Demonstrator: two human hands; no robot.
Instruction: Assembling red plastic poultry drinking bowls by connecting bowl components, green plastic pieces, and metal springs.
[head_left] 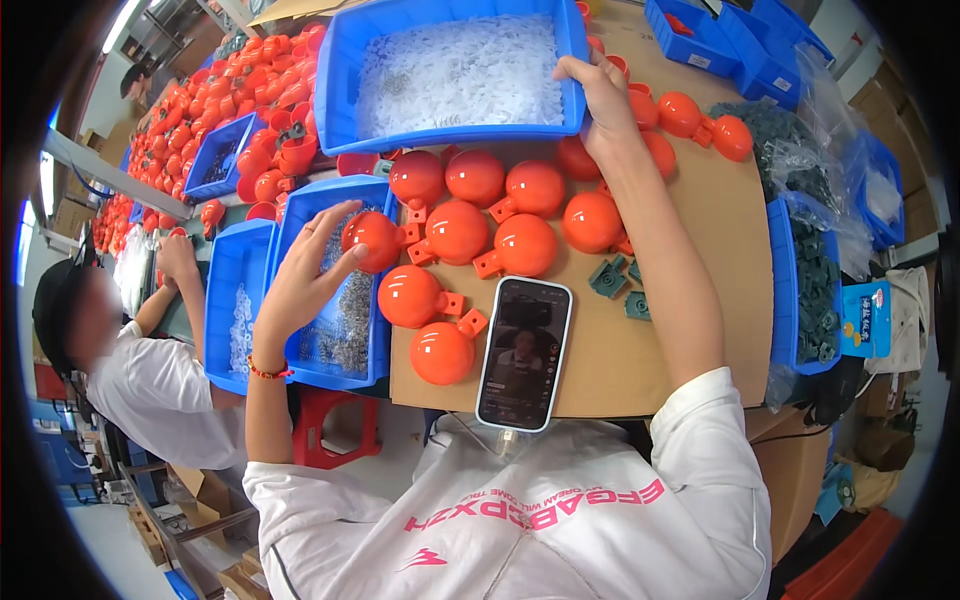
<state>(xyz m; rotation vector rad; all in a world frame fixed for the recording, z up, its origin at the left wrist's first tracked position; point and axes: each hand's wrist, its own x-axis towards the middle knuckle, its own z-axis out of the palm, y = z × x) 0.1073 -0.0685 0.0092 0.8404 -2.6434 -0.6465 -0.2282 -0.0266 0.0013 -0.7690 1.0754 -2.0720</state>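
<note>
My left hand [305, 275] holds an orange ball-shaped plastic part [372, 240] above a blue bin of small metal pieces [345, 330]. My right hand [600, 100] reaches far forward and grips the right rim of a large blue bin [345, 60] filled with small clear plastic pieces. Between the hands, several more orange ball parts [490, 215] lie on a brown cardboard sheet [680, 320]. A phone [523, 352] with a lit screen lies on the sheet near my chest.
Dark green plastic pieces [620, 285] lie on the sheet; bins and bags of them [815, 290] stand at the right. Another person [150, 370] works at the left beside a blue bin [235, 310]. Heaps of orange parts [250, 90] fill the far left.
</note>
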